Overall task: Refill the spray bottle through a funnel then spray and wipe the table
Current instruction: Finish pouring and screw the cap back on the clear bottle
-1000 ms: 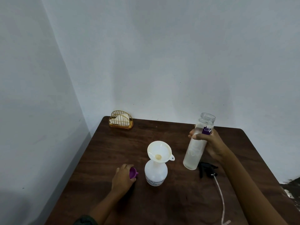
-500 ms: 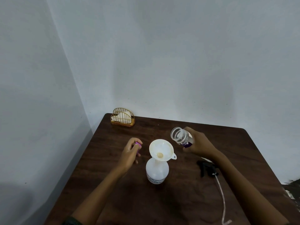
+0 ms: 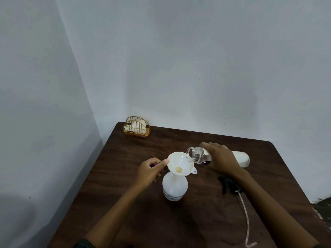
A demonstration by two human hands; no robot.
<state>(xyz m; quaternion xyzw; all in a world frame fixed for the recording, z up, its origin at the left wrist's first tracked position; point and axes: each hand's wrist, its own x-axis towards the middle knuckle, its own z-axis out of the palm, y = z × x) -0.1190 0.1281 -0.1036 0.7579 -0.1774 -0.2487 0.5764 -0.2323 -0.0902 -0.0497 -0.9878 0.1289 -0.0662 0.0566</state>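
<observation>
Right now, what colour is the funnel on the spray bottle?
The funnel is white; head view shows it.

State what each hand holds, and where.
Right hand: clear bottle, by its upper body. Left hand: purple cap, enclosed in its grip; thumb at funnel rim.

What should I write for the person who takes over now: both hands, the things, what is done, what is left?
Left hand: grip curled on a purple cap, thumb touching the funnel rim.
Right hand: holds the water bottle tilted almost flat, open mouth over the funnel.
Funnel sits in the spray bottle, upright on the table; black trigger head with tube lies to its right.
Done: head off, funnel in. No stream visible.
Left: pour, refit head, spray, wipe; napkin holder stands at the far left corner.
</observation>
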